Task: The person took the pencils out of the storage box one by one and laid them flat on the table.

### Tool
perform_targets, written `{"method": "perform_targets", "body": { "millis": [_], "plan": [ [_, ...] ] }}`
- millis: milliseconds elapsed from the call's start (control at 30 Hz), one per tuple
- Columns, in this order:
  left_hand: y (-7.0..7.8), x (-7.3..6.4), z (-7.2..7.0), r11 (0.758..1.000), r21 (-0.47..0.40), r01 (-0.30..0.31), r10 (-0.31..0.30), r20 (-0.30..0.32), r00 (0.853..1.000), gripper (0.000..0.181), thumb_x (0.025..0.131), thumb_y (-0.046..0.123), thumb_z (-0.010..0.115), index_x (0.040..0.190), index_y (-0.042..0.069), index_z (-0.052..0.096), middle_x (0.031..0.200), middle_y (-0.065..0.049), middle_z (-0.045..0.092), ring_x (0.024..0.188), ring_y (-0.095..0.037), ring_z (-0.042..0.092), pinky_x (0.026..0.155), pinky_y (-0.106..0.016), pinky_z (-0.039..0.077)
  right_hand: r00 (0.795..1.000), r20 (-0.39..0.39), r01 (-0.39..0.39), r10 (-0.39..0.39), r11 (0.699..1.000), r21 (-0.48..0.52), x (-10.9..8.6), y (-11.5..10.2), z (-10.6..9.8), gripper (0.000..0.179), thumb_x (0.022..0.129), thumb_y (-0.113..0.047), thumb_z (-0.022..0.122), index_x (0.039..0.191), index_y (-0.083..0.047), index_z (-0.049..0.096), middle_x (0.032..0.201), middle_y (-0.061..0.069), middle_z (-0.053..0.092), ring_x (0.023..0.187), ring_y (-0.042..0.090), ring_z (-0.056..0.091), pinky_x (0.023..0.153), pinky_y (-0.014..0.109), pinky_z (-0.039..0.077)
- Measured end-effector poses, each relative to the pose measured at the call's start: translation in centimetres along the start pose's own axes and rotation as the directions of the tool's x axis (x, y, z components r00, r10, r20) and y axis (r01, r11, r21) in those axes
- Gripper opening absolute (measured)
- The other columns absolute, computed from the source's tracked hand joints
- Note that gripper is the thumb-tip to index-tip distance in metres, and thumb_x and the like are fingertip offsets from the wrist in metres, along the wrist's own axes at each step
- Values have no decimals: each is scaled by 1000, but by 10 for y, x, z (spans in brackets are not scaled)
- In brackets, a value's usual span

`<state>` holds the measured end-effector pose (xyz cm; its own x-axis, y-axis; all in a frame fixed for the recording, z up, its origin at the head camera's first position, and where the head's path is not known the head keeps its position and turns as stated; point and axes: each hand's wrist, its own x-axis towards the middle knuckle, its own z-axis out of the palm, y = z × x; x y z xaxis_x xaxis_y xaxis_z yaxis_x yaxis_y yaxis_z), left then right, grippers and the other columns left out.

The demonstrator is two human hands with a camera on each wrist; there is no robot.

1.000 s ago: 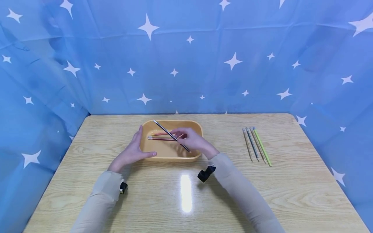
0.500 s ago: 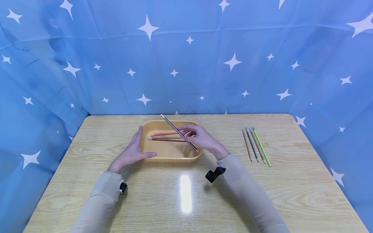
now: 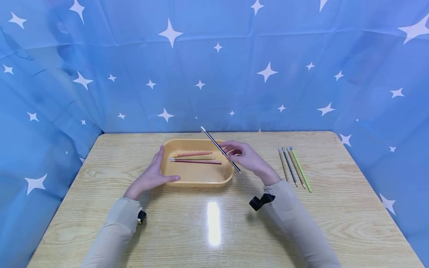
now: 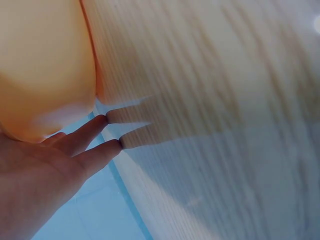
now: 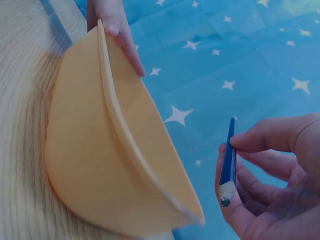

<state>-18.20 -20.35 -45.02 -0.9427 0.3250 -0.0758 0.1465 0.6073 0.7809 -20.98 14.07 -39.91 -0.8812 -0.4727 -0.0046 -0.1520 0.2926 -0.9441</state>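
Observation:
My right hand [image 3: 248,156] pinches a dark, striped pencil [image 3: 211,138] between thumb and fingers, close above the right end of a light orange plastic basket [image 3: 197,184]. Its eraser end points up and away; in the right wrist view the sharpened tip of the pencil [image 5: 227,172] faces the camera. At the basket's left end lies my left hand [image 3: 153,174], thumb straight along the front rim, fingers stretched along the outer side. In the left wrist view two extended fingers [image 4: 92,132] reach past the basket wall [image 4: 45,65]. Inside the basket lie a pink pencil [image 3: 194,153], a yellowish one and a dark red pencil [image 3: 201,162].
On the right of the wooden table [image 3: 348,208], several pencils lie side by side, among them a bright green pencil [image 3: 301,169] and a dark blue pencil [image 3: 292,166]. A blue star-patterned curtain [image 3: 214,74] hangs behind the table and along both sides.
My right hand has moved rightward with the dark pencil, from over the basket's middle to its right rim, uncovering the pencils inside. The left hand and the basket have stayed put.

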Motion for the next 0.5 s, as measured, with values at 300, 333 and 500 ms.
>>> {"method": "perform_targets", "body": {
  "millis": [300,333,500],
  "plan": [
    [0,-1,0,1000,5,8,-8,7,1000,129,75,41,82,152,3,-14,158,-22,-8,143,-42,2,111,-58,11,998,-67,-20,18,1000,-24,-16,18,-19,39,90,1,57,129,0,58,113,17,60,100,27,56,81,29,48],
    [0,-1,1,1000,3,10,-10,7,1000,129,75,41,82,152,3,-14,158,-22,-8,143,-41,2,111,-58,12,997,-73,-21,19,999,-25,-18,20,-20,39,90,1,56,129,0,58,113,17,60,100,26,56,81,28,48],
    [0,0,0,1000,9,15,-15,13,1000,129,75,43,81,152,6,-16,158,-20,-9,143,-41,1,111,-58,11,993,-111,-29,26,999,-22,-28,31,-26,39,91,0,57,130,1,56,112,18,59,98,24,57,79,26,49]
  ]
}}
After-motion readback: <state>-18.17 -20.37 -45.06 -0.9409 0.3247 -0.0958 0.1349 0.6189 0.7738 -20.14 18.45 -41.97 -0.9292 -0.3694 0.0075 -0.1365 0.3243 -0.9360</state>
